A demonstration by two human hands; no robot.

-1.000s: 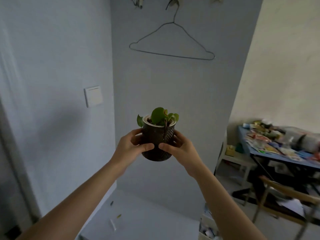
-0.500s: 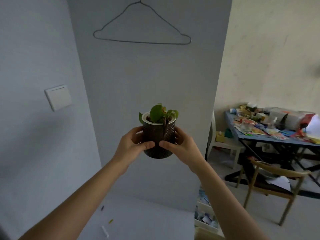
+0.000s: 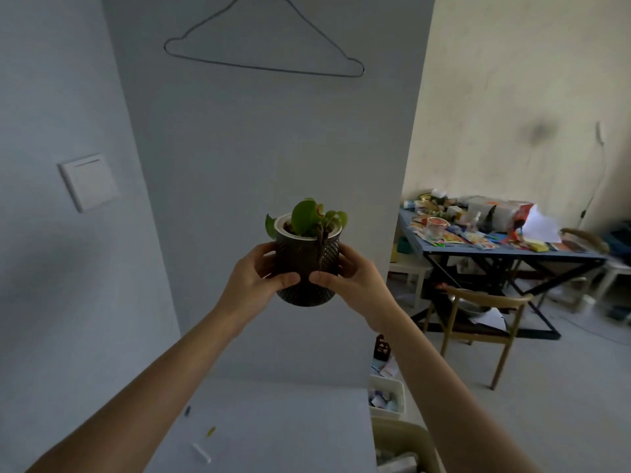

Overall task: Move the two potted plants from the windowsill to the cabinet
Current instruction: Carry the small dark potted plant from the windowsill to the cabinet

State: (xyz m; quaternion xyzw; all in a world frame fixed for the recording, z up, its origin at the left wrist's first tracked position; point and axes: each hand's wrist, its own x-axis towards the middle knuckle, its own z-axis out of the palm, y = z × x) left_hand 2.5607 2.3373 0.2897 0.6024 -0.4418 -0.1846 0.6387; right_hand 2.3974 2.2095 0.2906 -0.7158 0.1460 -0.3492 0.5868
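A small potted plant with green leaves, a white inner rim and a dark textured pot is held up in mid-air at the centre of the head view. My left hand grips its left side and my right hand grips its right side, thumbs meeting on the front. Below it lies the white cabinet top. A second potted plant and the windowsill are not in view.
A wire hanger hangs on the white wall ahead, and a light switch is on the left wall. A cluttered blue table and a wooden chair stand at right. White bins sit beside the cabinet. Small bits lie on the cabinet top.
The view has swung right: the hanger and switch slid left, and more of the table and chair shows. Both hands keep the same hold on the pot.
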